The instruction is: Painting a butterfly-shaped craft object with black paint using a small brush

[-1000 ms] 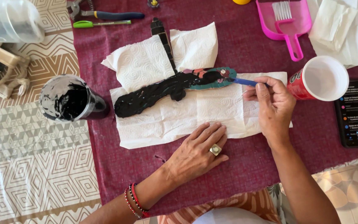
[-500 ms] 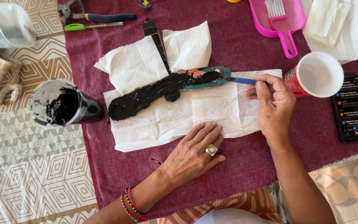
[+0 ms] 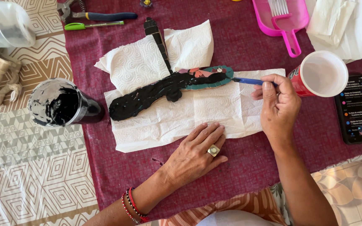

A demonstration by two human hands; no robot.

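Observation:
A long mosaic piece [image 3: 168,90], mostly smeared black with a teal and pink end showing, lies on white paper towels [image 3: 197,115] over a maroon cloth [image 3: 214,175]. My right hand [image 3: 278,106] grips a thin blue tool [image 3: 248,81] whose tip touches the teal end of the piece. My left hand [image 3: 197,155], wearing a ring and beaded bracelets, rests flat with fingers apart on the lower edge of the paper towel. A dark strip [image 3: 158,39] sticks out from behind the piece toward the top.
A cup of black paste [image 3: 61,104] stands at the left. A red cup with white inside [image 3: 321,74] sits by my right hand, a phone [image 3: 357,109] beyond it. Pink dustpan [image 3: 283,19], pliers [image 3: 99,14], green pen [image 3: 91,25] and a clear jar [image 3: 3,23] lie along the top.
The view has shifted slightly. My right hand has kept the blue tool at the teal end, moving only a little. My left hand stays flat on the paper towel.

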